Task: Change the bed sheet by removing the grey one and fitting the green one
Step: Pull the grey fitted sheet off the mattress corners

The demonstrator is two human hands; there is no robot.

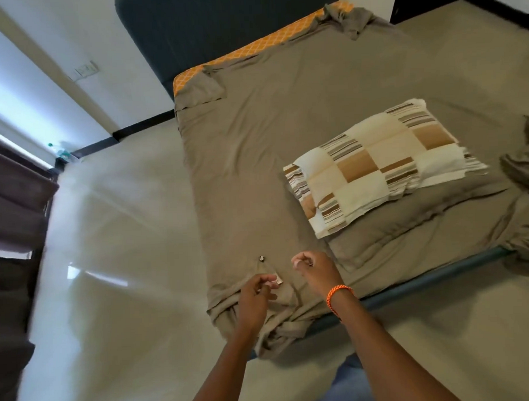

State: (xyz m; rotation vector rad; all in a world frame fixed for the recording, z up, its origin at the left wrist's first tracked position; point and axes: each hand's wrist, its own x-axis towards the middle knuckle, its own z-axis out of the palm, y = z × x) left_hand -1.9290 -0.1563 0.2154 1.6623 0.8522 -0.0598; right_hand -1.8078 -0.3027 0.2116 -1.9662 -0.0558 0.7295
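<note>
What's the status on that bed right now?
Left hand pinching grey sheet at near corner; right hand curled, hovering just above. Far corners already off orange mattress. Checked pillow lies on the sheet, in the way.

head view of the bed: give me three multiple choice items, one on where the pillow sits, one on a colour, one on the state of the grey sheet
1. Where does the striped pillow lie?
A. on the floor
B. on the grey sheet, on the right half of the bed
C. against the headboard

2. What colour is the mattress cover bared at the far end?
A. orange with a white lattice
B. plain blue
C. green

3. How does the grey sheet stand?
A. fully removed
B. tucked at every corner
C. pulled off the far corners, still covering most of the bed

Answers: 1 B, the pillow rests on the sheet right of centre. 2 A, an orange patterned strip shows beside the headboard. 3 C, the far corners are folded back and the rest is still covered.
</note>
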